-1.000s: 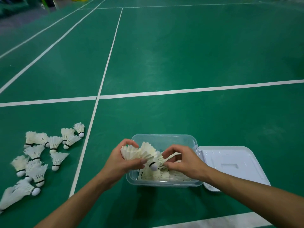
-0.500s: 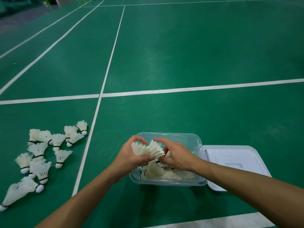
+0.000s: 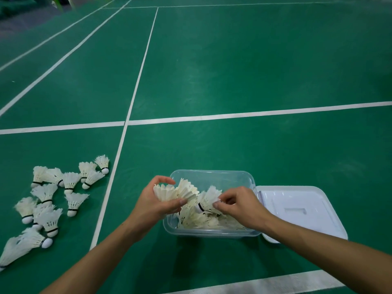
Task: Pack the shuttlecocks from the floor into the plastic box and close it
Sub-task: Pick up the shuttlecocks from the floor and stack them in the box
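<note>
A clear plastic box (image 3: 214, 177) sits on the green court floor, with several white shuttlecocks lying inside. Over its left rim my left hand (image 3: 152, 203) grips a bunch of shuttlecocks (image 3: 176, 190) by their feathers. My right hand (image 3: 239, 205) pinches the feathers of a single shuttlecock (image 3: 206, 200) above the box, its cork pointing down and left. The white lid (image 3: 301, 211) lies flat on the floor against the box's right side. Several more shuttlecocks (image 3: 51, 196) lie scattered on the floor to the left.
White court lines cross the floor: one (image 3: 118, 158) runs between the loose shuttlecocks and the box, another (image 3: 254, 114) lies beyond the box, a third (image 3: 275, 282) near my arms. Dark gear sits at the far top left (image 3: 12, 7).
My right hand has drawn away from the left-hand bunch to the right, now pinching one shuttlecock over the box. The left hand keeps its bunch, slightly lifted.
</note>
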Action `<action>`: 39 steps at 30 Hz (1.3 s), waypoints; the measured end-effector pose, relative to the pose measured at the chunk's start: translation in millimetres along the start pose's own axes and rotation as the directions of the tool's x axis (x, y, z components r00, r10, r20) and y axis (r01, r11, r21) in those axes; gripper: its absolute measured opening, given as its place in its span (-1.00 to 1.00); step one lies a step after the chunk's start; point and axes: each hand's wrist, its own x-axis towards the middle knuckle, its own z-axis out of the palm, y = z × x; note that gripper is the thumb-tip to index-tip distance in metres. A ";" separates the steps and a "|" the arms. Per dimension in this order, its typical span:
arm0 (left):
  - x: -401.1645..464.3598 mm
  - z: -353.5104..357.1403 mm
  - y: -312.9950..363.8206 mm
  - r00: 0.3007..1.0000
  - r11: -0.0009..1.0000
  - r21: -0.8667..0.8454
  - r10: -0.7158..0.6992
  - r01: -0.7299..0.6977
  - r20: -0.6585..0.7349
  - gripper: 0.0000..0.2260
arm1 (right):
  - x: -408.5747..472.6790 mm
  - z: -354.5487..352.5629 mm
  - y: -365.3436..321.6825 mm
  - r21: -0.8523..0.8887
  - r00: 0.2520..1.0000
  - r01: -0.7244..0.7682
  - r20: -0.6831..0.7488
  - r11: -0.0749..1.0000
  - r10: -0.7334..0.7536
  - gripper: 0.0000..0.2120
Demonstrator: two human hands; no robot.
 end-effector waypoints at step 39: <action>7.7 19.6 -9.7 0.976 0.913 0.346 0.199 -0.217 0.088 -0.34 | -1.3 -38.2 -22.9 0.245 0.970 -0.116 0.238 0.963 0.057 -0.63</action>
